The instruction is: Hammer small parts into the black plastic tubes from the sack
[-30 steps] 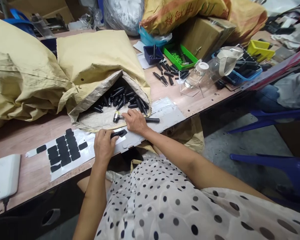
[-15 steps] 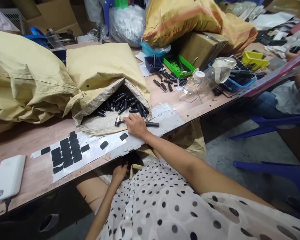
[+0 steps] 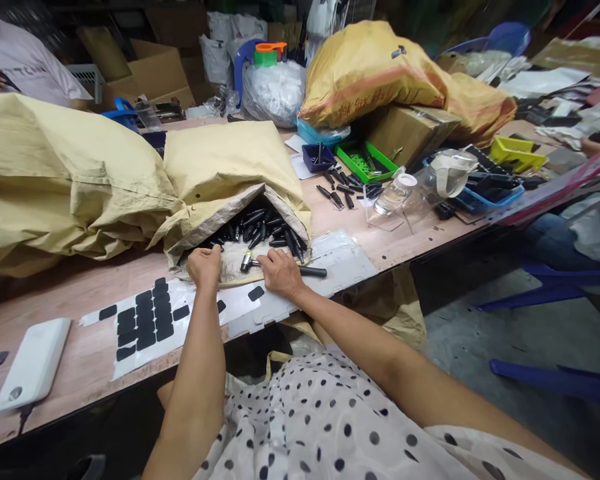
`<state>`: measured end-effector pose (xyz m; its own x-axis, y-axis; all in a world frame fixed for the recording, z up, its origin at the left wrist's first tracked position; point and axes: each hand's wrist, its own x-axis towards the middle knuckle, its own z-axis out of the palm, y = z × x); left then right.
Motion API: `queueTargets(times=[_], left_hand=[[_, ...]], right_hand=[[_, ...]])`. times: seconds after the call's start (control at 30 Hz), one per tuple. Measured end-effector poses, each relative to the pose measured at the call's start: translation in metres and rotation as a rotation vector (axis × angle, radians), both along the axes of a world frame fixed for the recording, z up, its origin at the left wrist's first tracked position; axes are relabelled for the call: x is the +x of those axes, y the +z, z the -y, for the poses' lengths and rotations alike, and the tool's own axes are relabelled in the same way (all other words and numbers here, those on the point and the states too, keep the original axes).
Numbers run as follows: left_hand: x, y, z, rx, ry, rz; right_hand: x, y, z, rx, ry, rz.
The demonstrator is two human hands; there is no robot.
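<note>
In the head view my right hand point(image 3: 281, 273) rests over the handle of a small hammer point(image 3: 314, 272), fingers curled round it. Its head lies on the lower lip of an open cream sack point(image 3: 235, 150). Inside the sack's mouth is a heap of black tapered plastic parts point(image 3: 254, 225). My left hand point(image 3: 204, 267) is at the left side of that mouth, fingers closed. What they pinch, if anything, is hidden. Below the sack, black rounded stickers point(image 3: 145, 319) lie in rows on white backing sheets.
A white power bank point(image 3: 34, 363) with a cable lies at the left. Beyond the sack are a green tray point(image 3: 367, 167), more black parts, a clear bottle point(image 3: 396, 193) and a plastic jug point(image 3: 453, 175). A large cream sack point(image 3: 70, 187) bulges on the left; a person sits behind it.
My left hand has risen from below the table edge to the sack's mouth. My right hand stays on the hammer. The view has tilted up a little, showing a person at the upper left.
</note>
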<state>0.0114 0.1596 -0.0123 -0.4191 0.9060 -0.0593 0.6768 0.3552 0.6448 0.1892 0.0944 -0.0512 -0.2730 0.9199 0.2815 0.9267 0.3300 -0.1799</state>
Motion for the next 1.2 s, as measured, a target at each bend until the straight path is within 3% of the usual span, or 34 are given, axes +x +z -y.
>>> queueTargets(times=[0.1,0.2,0.3,0.37,0.47,0.57,0.77,0.93,1.2], left_hand=[[0.000,0.000,-0.026,-0.102,0.095,-0.033],[0.000,0.007,-0.020,-0.155,0.105,-0.075],[-0.005,0.013,0.015,-0.010,0.029,-0.093],[-0.013,0.011,0.048,0.156,-0.105,-0.044],[-0.026,-0.002,0.096,0.240,-0.383,0.085],[-0.032,-0.019,0.118,0.249,-0.565,0.112],[-0.025,-0.034,0.109,0.254,-0.635,0.034],[-0.020,-0.045,0.102,0.288,-0.596,0.027],[-0.017,-0.051,0.103,0.232,-0.559,0.107]], right_hand=[[-0.001,-0.001,-0.001,0.003,0.008,0.003],[-0.001,0.000,-0.001,-0.003,0.008,0.003],[-0.001,0.002,-0.001,-0.013,0.004,-0.001],[-0.002,0.003,0.000,-0.021,0.002,0.000],[-0.002,0.003,0.000,-0.028,-0.005,0.002],[-0.002,0.004,-0.001,-0.033,-0.007,0.000],[0.004,0.014,-0.002,-0.101,-0.001,-0.064],[0.011,0.027,0.022,-0.033,0.005,-0.281],[0.014,0.015,0.068,-0.114,0.090,-0.469]])
